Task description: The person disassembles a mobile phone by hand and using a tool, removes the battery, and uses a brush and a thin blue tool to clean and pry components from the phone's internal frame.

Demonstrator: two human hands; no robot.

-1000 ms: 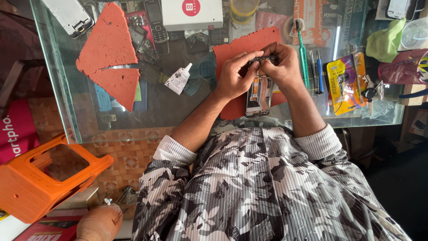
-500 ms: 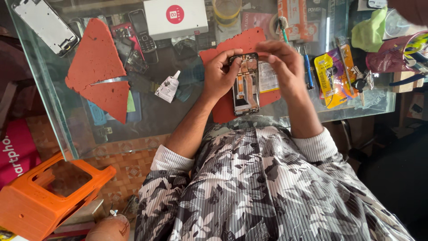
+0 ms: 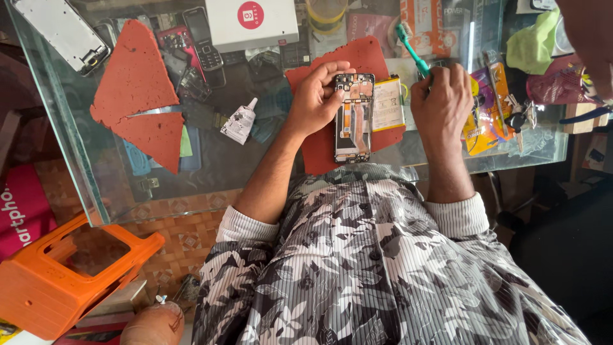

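An opened smartphone (image 3: 353, 118) with its back off lies on a red mat (image 3: 322, 144) on the glass table. My left hand (image 3: 317, 96) grips its upper left edge, fingers over the top. A flat battery (image 3: 387, 104) lies just right of the phone. My right hand (image 3: 442, 96) is closed around the handle of a teal toothbrush (image 3: 410, 48), whose bristled head points up and left, beyond the battery.
The glass table (image 3: 76, 172) carries a second red mat (image 3: 137, 96), a small glue tube (image 3: 239, 121), old phones (image 3: 201, 38), a white box (image 3: 254, 22), a phone frame (image 3: 60, 35) and yellow packets (image 3: 488, 108). An orange stool (image 3: 64, 281) stands below left.
The phone has been laid down on the mat under my left hand. My right hand has left the phone, moved right and taken up the teal toothbrush.
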